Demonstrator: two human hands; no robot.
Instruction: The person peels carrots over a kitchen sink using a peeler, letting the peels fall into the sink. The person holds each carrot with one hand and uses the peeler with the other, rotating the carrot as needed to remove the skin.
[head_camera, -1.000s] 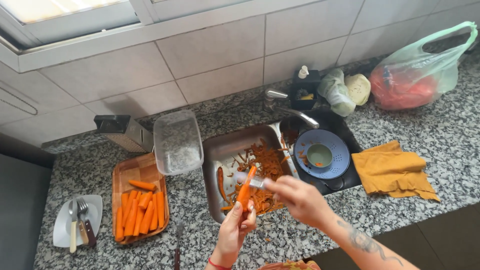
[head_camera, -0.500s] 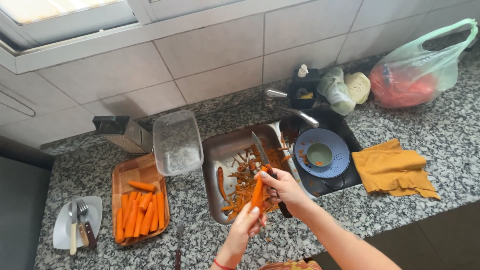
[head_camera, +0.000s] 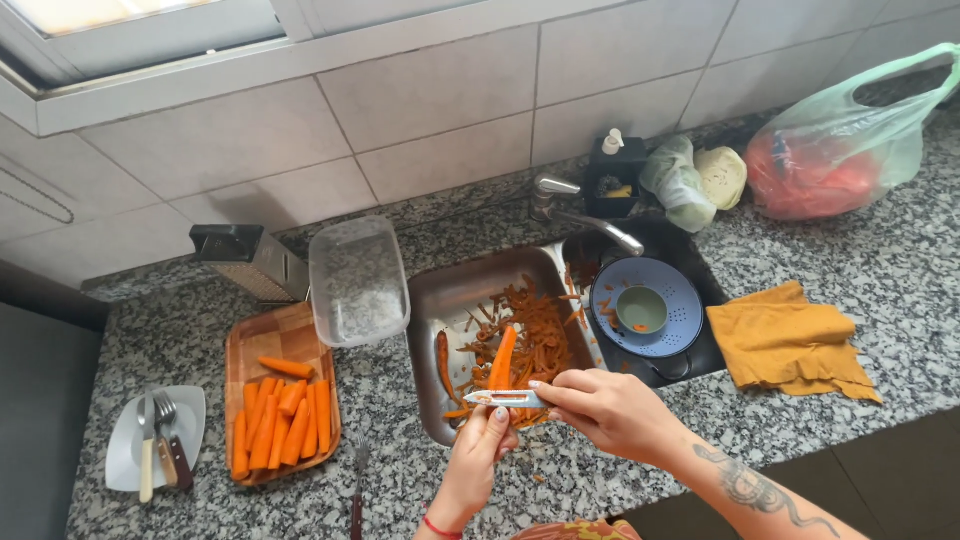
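My left hand (head_camera: 478, 458) grips the lower end of a carrot (head_camera: 501, 358) and holds it upright over the metal tray (head_camera: 450, 295), which is full of orange peelings (head_camera: 540, 335). My right hand (head_camera: 612, 410) holds a peeler (head_camera: 505, 398) flat against the carrot, near its lower end. A wooden tray (head_camera: 262, 335) to the left holds several peeled carrots (head_camera: 282, 425).
A clear plastic container (head_camera: 357, 280) and a box grater (head_camera: 250, 262) stand behind the wooden tray. A white plate with cutlery (head_camera: 150, 450) lies far left. The sink holds a blue colander (head_camera: 650, 308); a tap (head_camera: 580, 215), a yellow cloth (head_camera: 795, 340) and a green bag (head_camera: 845, 150) are to the right.
My right hand has drawn the peeler down the carrot from its upper part to near my left hand. The carrot now stands more upright.
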